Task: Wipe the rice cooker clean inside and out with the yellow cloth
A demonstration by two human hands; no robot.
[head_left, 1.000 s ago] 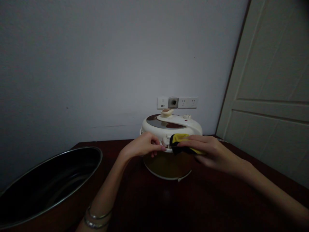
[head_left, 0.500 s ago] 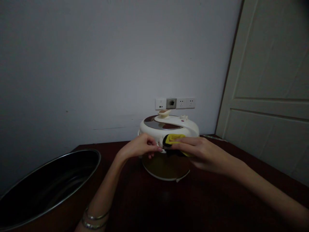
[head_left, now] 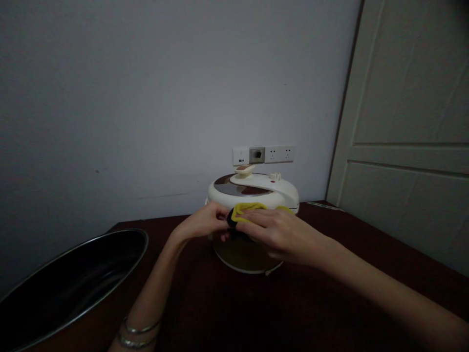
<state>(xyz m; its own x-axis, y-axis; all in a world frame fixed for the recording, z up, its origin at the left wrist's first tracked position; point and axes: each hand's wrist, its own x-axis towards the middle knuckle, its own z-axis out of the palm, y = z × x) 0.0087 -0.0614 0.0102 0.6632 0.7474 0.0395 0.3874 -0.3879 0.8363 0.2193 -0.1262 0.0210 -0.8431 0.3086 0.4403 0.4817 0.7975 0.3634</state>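
Observation:
A white electric pressure cooker (head_left: 242, 201) with a brown and silver lid panel stands on the dark red table near the wall. My right hand (head_left: 280, 232) grips a folded yellow-and-black cloth (head_left: 251, 207), which lies against the front of the cooker. Close to the cloth's left edge is my left hand (head_left: 203, 222), with curled fingers meeting at the cooker's front left side. The cloth partly covers those fingertips, so what they pinch, if anything, is hidden. Both hands hide much of the cooker's front.
At the lower left sits a large dark pot (head_left: 82, 278) with a shiny rim. Wall sockets (head_left: 279, 153) are behind the cooker. A pale panelled door (head_left: 406, 127) stands on the right. The dark red table (head_left: 234, 313) extends under everything.
My right hand has moved left with the cloth, along the cooker's front, up to my left fingertips. My left hand stays at the cooker's left side. The whole view has shifted slightly.

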